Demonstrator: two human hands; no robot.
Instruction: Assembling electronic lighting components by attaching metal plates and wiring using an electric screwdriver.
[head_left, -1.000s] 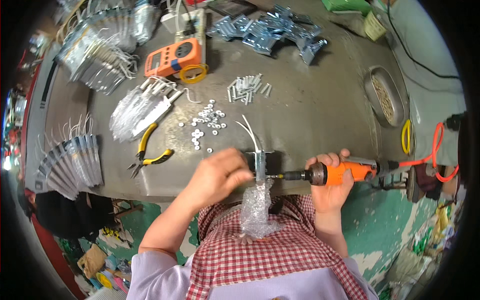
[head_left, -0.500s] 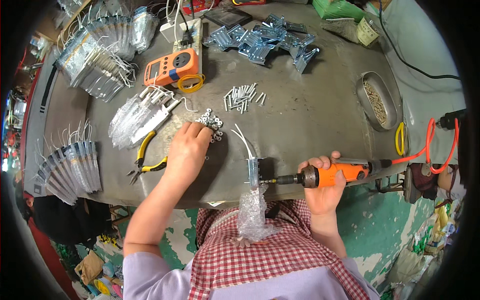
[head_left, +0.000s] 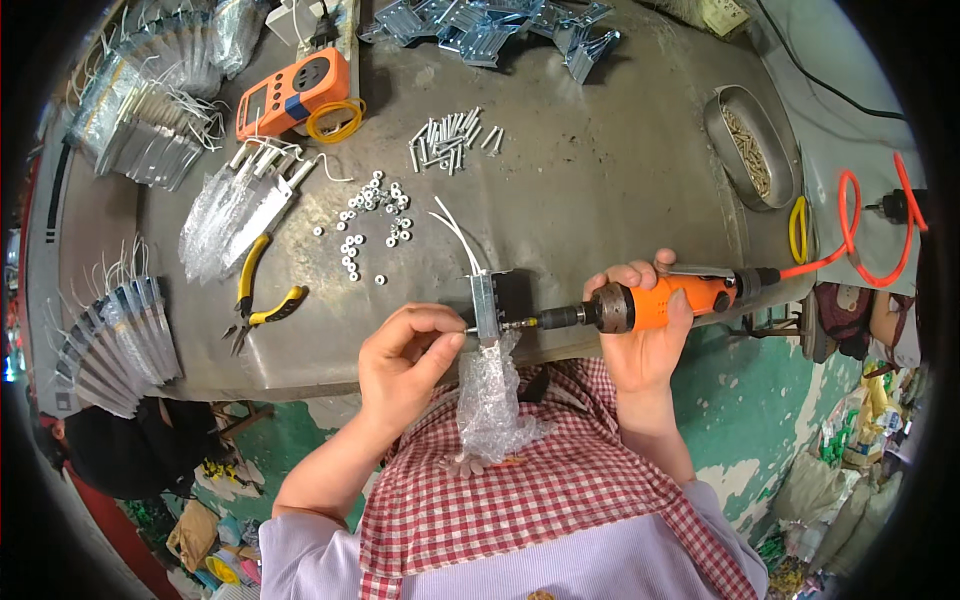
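A metal bracket (head_left: 484, 305) stands at the table's near edge, with two white wires (head_left: 455, 228) rising from it and a part in bubble wrap (head_left: 485, 400) hanging below. My left hand (head_left: 410, 362) pinches a small nut, mostly hidden by the fingertips, against the bracket's left side. On the other side, my right hand (head_left: 645, 330) grips an orange pneumatic screwdriver (head_left: 665, 302), thumb below and fingers above. Its bit points left and meets a screw at the bracket. Loose nuts (head_left: 376, 200) lie scattered beyond my left hand, and a pile of screws (head_left: 447, 138) lies farther back.
Yellow-handled pliers (head_left: 262, 285) lie on the left, near wrapped parts (head_left: 235, 215) and an orange meter (head_left: 295, 92). More brackets (head_left: 490, 25) are heaped at the back. A metal dish of screws (head_left: 750, 145) stands at the right, beside the screwdriver's orange hose (head_left: 848, 215).
My left hand has left the nut pile and come right and nearer, to the bracket's left side. The nuts are now more spread out. My right hand still holds the screwdriver at the bracket.
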